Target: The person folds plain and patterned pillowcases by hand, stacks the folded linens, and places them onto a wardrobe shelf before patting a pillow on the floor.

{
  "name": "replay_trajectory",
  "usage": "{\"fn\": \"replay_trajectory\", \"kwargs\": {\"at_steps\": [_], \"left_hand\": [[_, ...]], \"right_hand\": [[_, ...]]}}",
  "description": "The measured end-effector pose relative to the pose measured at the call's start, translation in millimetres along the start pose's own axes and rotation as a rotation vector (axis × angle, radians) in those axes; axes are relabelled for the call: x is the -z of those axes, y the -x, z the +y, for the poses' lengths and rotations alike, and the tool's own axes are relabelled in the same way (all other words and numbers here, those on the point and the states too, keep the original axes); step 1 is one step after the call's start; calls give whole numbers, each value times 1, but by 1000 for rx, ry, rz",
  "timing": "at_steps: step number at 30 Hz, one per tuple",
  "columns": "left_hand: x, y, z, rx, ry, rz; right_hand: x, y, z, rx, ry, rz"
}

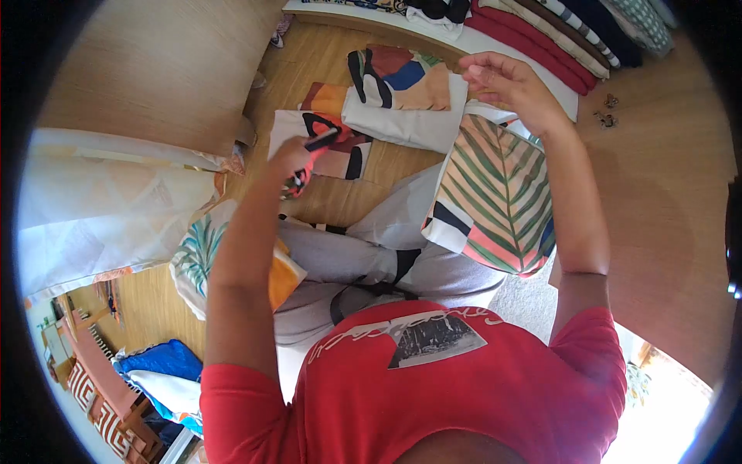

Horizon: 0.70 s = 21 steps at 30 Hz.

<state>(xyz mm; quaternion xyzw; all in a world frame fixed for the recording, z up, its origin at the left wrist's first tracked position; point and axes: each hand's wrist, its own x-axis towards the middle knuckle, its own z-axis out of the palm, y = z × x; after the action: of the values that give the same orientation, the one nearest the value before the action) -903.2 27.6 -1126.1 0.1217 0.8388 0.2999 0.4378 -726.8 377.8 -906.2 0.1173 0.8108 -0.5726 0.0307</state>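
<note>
My left hand (292, 158), at the upper left, is closed around a coral and black item (321, 143) that I cannot make out fully. Beneath it lies a folded pale cloth (287, 127) with coral and black shapes. My right hand (498, 81) is raised with its fingers apart and nothing seen in them. Beside it on the floor are a folded patterned cloth (410, 77) and a white cloth (406, 124). A leaf-patterned fabric bundle (498, 193) stands by my right forearm, over my leg.
Folded clothes (533, 42) line a white shelf at the top right. A wooden panel (665, 170) stands at the right, with small metal pieces (607, 118) on it. White curtains (116, 209) hang at the left; blue cloth (164, 359) lies lower left.
</note>
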Motion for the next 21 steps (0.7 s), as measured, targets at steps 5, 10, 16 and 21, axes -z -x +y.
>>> {"fn": "replay_trajectory", "kwargs": {"at_steps": [5,10,16,21], "left_hand": [[86,150,108,-27,122,16],[66,281,158,-554,732,116],[-3,301,197,-832,1088,-29],[-112,252,201,-623,1059,-384]], "right_hand": [[-48,34,-24,94,-275,-103],[-104,55,-11,-160,-501,-21],[-61,135,-49,210,-1042,15],[-5,206,-42,-28,-538,535]]}}
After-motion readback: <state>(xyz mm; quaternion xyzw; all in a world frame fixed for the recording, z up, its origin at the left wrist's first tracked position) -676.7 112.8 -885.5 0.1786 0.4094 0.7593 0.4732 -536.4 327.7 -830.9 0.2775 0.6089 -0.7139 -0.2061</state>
